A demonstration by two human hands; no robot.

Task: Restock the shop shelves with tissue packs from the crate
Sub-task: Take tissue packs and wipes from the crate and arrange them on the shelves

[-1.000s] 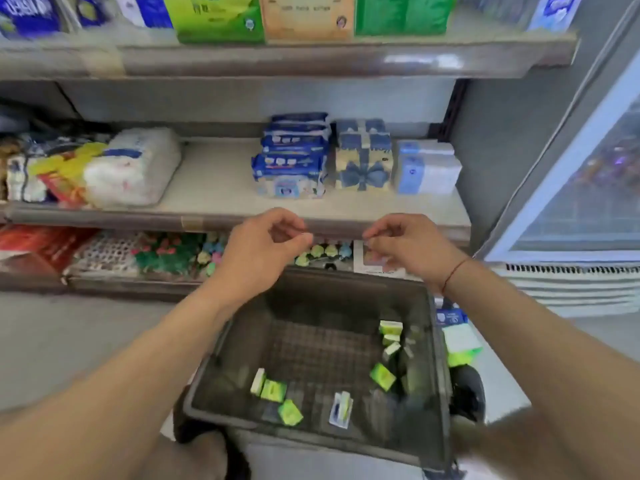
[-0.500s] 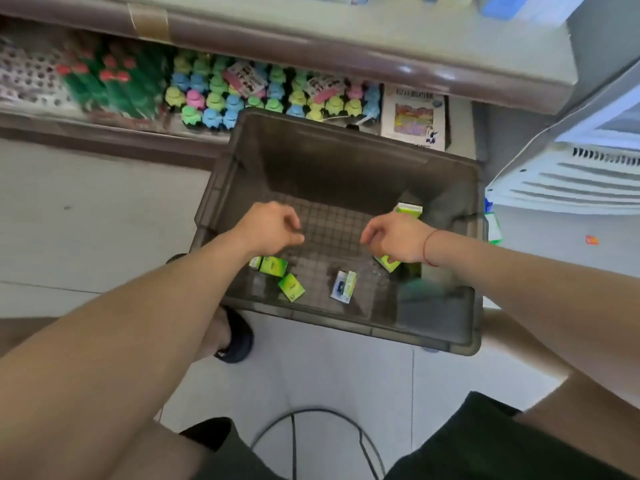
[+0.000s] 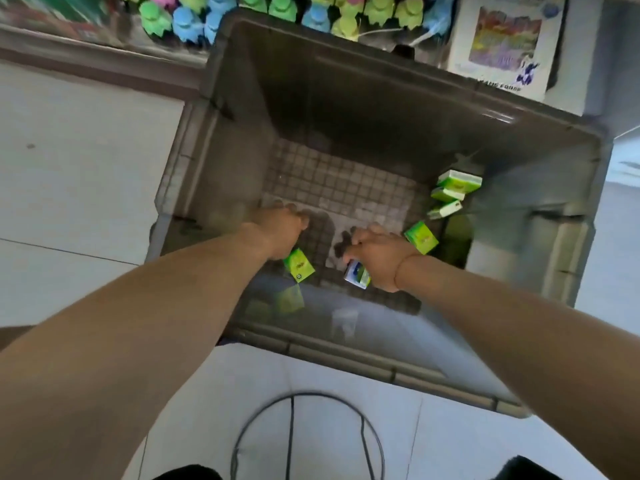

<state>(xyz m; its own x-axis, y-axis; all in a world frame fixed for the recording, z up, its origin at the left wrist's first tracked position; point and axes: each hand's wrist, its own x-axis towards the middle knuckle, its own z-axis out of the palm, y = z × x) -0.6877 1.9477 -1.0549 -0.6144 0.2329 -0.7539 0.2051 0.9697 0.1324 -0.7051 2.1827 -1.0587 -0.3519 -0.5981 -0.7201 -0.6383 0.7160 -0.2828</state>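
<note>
The grey crate point(image 3: 346, 81) now fills the view from above. A second ago the head was raised toward the shelves and both hands hung at the crate's far rim; they have since gone down inside to its gridded floor. The left hand point(image 3: 282, 230) sits knuckles-up near the crate's near-left corner with its fingers curled downward, and a green tissue pack point(image 3: 299, 266) juts out from under its heel. Whether the fingers pinch that pack or only cover it I cannot tell. The right hand point(image 3: 375, 251), toward the middle of the floor, is curled the same way over a blue-and-white pack point(image 3: 356, 275), and its grip is just as hidden. Another green pack point(image 3: 420, 237) lies just beside that hand, and a small stack of green packs point(image 3: 453, 192) leans against the crate's right wall. This looks like the next pick-up, and with only a handful of packs left the restock seems close to finished.
</note>
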